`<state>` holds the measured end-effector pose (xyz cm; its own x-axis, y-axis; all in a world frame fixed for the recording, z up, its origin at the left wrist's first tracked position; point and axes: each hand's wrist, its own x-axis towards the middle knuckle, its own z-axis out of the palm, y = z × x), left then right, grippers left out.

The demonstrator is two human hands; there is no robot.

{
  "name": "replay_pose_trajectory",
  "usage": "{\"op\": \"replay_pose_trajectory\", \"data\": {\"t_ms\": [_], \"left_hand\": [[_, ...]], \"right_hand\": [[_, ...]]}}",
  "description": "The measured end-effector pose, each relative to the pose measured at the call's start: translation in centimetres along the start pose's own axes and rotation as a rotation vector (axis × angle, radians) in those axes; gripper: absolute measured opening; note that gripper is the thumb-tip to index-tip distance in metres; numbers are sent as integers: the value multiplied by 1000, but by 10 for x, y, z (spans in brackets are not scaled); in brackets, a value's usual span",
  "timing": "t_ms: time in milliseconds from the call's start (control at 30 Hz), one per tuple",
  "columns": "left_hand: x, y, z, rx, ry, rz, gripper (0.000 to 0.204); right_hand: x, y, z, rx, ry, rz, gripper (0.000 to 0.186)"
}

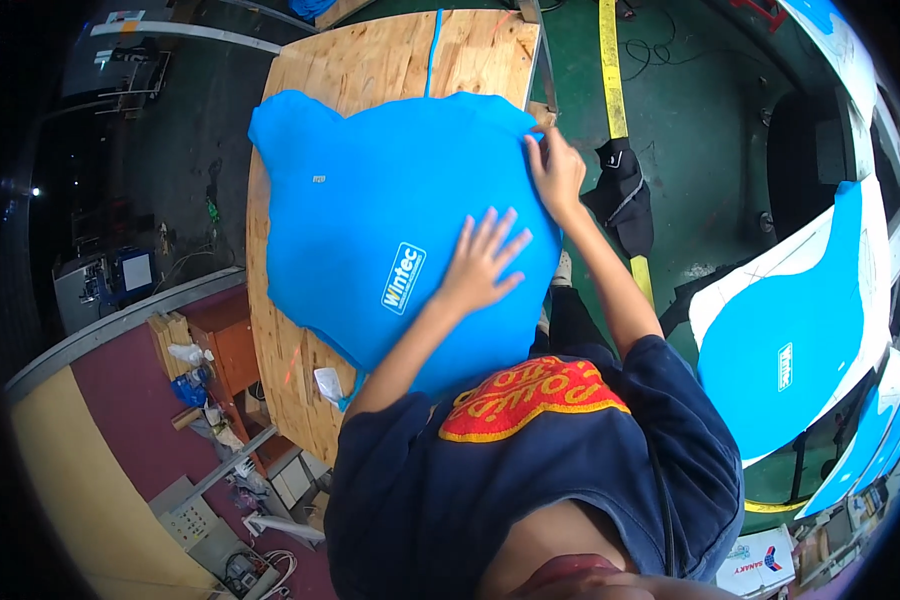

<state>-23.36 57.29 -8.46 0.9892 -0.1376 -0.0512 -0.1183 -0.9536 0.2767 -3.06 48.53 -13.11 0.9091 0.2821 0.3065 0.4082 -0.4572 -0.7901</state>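
A large bright blue fabric piece (370, 200) with a white printed label lies spread on a wooden table (390, 65). Its outline is irregular, with a lobe at the far left corner. My left hand (483, 265) rests flat on the fabric, fingers spread, right of the label. At the far right corner of the piece, my right hand (558, 172) has its thumb and fingers bent together on the edge. A thin blue strip (433, 50) runs from beneath the fabric over the far part of the table.
To the right, a similar blue piece (750, 350) lies on a white board (875, 260), with more such boards below it. A yellow floor line (611, 75) and a black cloth item (625, 195) are beyond my right arm. Brown shelving (225, 345) stands at the left.
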Motion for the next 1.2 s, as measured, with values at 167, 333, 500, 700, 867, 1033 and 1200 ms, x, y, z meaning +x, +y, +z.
{"op": "replay_pose_trajectory", "data": {"t_ms": [167, 333, 500, 700, 867, 1033, 1200], "left_hand": [[-83, 94, 59, 273, -294, 144, 58], [-149, 124, 67, -29, -90, 244, 50], [-239, 105, 55, 43, 210, -190, 54], [-307, 150, 109, -264, -240, 74, 52], [-234, 135, 57, 144, 141, -42, 51], [-148, 182, 108, 113, -704, -3, 52], [-62, 216, 134, -125, -891, 196, 37]], "right_hand": [[-76, -4, -36, -61, -213, -440, 52], [-208, 36, -66, -231, -468, -244, 56], [-283, 64, -102, -337, -593, -20, 54], [-279, 43, -154, -127, -457, -53, 42], [-252, 47, -212, 207, -390, 22, 34], [-219, 97, -306, 95, -311, -75, 37], [-223, 193, -446, -228, 37, 159, 40]]}}
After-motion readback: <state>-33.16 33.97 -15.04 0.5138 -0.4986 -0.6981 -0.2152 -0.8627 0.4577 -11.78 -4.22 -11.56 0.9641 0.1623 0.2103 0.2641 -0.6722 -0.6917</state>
